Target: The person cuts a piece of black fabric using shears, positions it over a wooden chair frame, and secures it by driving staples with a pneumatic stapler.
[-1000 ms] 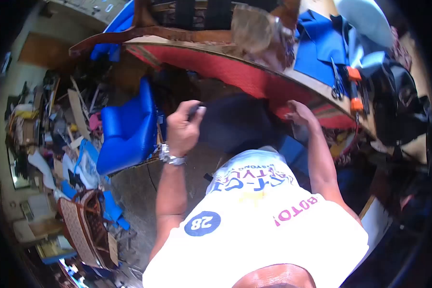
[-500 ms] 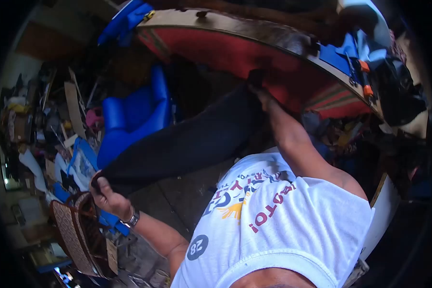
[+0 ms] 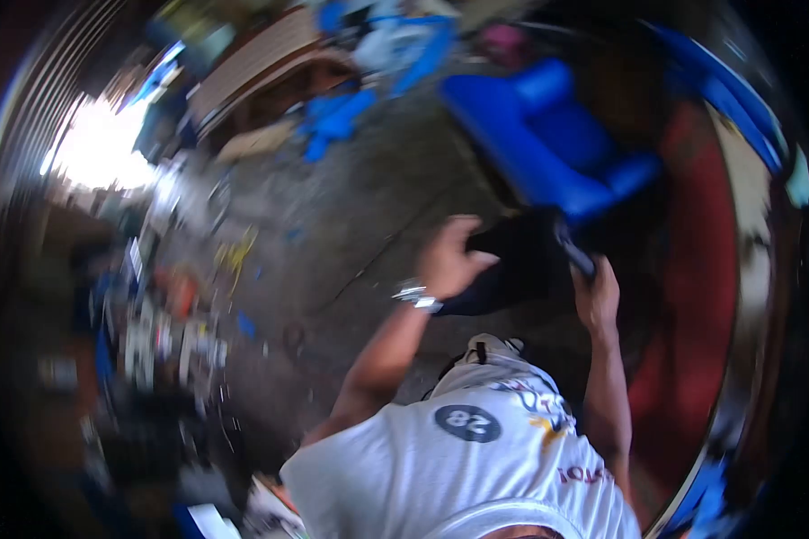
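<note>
My right hand [image 3: 597, 292] is closed on the upper right end of a black cloth [image 3: 521, 260], where a folded edge looks greyish in the blur. The cloth hangs bunched between my two hands, in front of the blue armchair. My left hand [image 3: 449, 259], with a metal watch on the wrist, is at the cloth's left edge. Its thumb and fingers are spread apart, and the cloth shows between and behind them.
Beyond the cloth stands a blue armchair [image 3: 557, 135]. A long red panel with a pale wooden edge [image 3: 692, 269] runs along the right. A patterned wooden seat [image 3: 256, 67] is at upper left, near blue scraps [image 3: 333, 121]. Yellow strands [image 3: 235, 256] and clutter lie left.
The view has swung left, so the armchair and red panel now appear farther right. My hands have come closer together, the cloth is no longer stretched out, and my left thumb and fingers have spread.
</note>
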Tool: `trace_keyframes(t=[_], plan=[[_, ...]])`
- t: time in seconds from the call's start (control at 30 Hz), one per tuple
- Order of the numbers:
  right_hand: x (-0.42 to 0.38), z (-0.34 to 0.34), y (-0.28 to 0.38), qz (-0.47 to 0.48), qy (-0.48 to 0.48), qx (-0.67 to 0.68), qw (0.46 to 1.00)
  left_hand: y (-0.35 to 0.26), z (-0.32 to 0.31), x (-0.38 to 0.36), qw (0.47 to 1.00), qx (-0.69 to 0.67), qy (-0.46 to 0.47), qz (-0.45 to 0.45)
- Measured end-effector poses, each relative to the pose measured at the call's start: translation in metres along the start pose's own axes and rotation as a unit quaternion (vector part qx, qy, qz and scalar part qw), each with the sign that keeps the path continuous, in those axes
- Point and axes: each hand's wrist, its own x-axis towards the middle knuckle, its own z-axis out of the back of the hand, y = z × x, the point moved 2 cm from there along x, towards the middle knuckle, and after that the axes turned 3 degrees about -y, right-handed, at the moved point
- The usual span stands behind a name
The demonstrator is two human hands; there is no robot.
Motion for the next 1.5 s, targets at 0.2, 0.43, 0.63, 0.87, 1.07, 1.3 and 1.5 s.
trace_keyframes(t=[0.2,0.43,0.63,0.87,1.07,1.3,1.5], plan=[[-0.056,-0.04,-0.001,0.15,0.014,-0.023,0.988,-0.05,-0.079,-0.034,0.981,-0.068,0.182,-0.023],[-0.081,0.011,-0.022,-0.018,0.172,0.138,0.975,-0.078,-0.082,-0.061,0.968,-0.146,0.081,-0.186],[-0.081,0.043,-0.067,0.057,0.154,-0.064,0.984,-0.118,-0.059,-0.024,0.964,-0.081,0.117,-0.223],[-0.074,0.129,0.007,-0.069,0.095,0.089,0.989,-0.196,-0.014,0.049,0.906,-0.069,-0.015,-0.418],[-0.077,0.147,0.008,-0.018,0.004,0.109,0.994,-0.228,-0.006,0.064,0.873,-0.23,-0.015,-0.429],[-0.06,0.21,0.04,0.164,-0.127,0.019,0.978,-0.272,-0.032,0.064,0.834,-0.313,0.094,-0.445],[-0.037,0.217,0.081,0.057,0.074,0.334,0.938,-0.327,-0.026,0.066,0.738,-0.244,-0.063,-0.626]])
